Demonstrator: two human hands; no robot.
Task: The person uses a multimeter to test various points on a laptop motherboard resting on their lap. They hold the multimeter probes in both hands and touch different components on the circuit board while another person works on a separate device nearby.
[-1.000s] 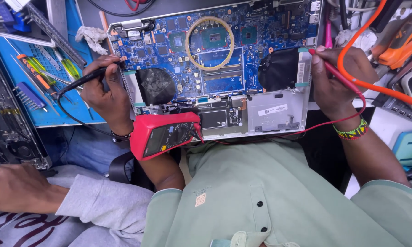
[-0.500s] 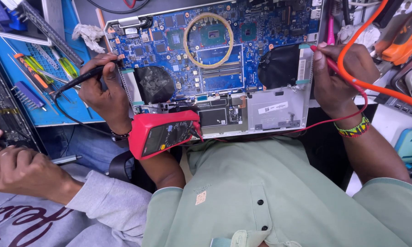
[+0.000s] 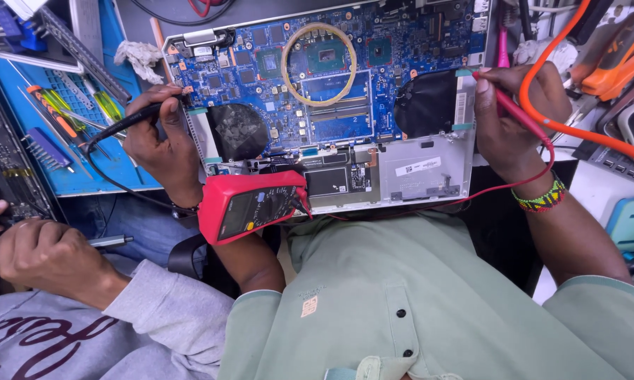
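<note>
An opened laptop with a blue circuit board (image 3: 331,77) lies in front of me. My left hand (image 3: 158,141) grips a black test probe (image 3: 123,123) whose tip touches the board's left edge. My right hand (image 3: 510,116) grips a red test probe (image 3: 503,104) with its tip at the board's right edge, beside a black fan (image 3: 426,104). A red multimeter (image 3: 250,206) rests tilted between my left wrist and the laptop's near edge. A red lead (image 3: 500,188) runs from it to my right hand.
Another person in a grey sleeve (image 3: 155,317) works at the lower left, their hand (image 3: 46,257) holding a thin metal tool (image 3: 106,241). A blue mat (image 3: 56,119) with screwdrivers lies to the left. An orange cable (image 3: 577,134) and orange tools sit at the right.
The other person's hand has moved rightward into view at the lower left. My hands and both probes have stayed nearly still on the board.
</note>
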